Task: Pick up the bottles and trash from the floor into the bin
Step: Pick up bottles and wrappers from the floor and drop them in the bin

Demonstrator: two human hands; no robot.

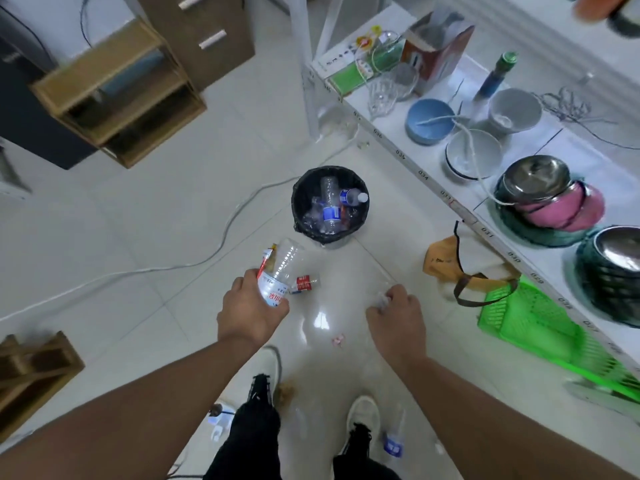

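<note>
bin (300, 206): black-lined, standing on the floor (166, 216) in the middle distance, just left of the white shelf (460, 206); already holds several clear bottles, one with a blue label.
left hand (250, 315): clenched round a clear bottle with a white and red label (277, 278), held out in front of the body, nearer than the bin and not yet over its mouth.
right hand (398, 315): fingers curled round something small and clear; it is too blurred to say what, so whether this is a firm hold i cannot tell.
done so far: a fair load already sits in the bin, so the task looks well under way.
still on the floor: a red-labelled piece of trash (304, 283) just right of the held bottle; a small pink scrap (338, 340) between the hands; a blue-labelled bottle (394, 436) near the right shoe; what may be another clear bottle between the feet.
next, as a judgement: carry what is held farther out to the bin and drop it, then come back for the near items.
</note>
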